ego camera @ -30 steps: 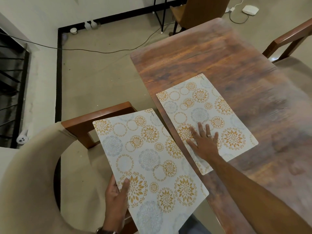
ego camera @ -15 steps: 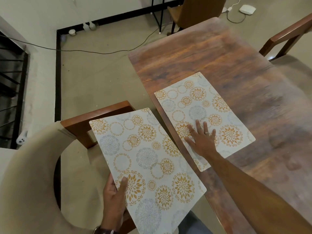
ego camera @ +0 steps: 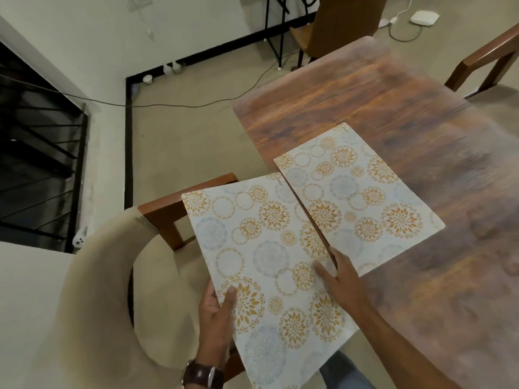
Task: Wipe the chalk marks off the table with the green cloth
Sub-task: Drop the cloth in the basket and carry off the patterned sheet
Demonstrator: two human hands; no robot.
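1. Two patterned placemats show, both pale with orange and grey flower rings.
2. One placemat [ego camera: 362, 197] lies flat on the wooden table [ego camera: 393, 108], along its left edge and towards the near part of the tabletop.
3. The other placemat [ego camera: 269, 270] is held off the table, out past the left edge, above a cushioned chair [ego camera: 106, 276] with a wooden frame.
4. The left hand [ego camera: 217, 318] grips the held placemat at its near left edge, thumb on top and fingers curled beneath; a dark wristwatch [ego camera: 202, 374] sits on that wrist.
5. The right hand [ego camera: 341, 276] is at the seam where the two placemats meet, at the table's left edge. Its thumb rests on top of the held placemat; whether the other fingers pinch either placemat I cannot tell, as they are hidden.
6. No green cloth or chalk marks can be made out in this view, though the tabletop looks smeary and blurred.
7. Beyond the far left corner of the table, a cable [ego camera: 182, 103] runs across the floor, and a second wooden chair [ego camera: 337, 26] stands at the far end.
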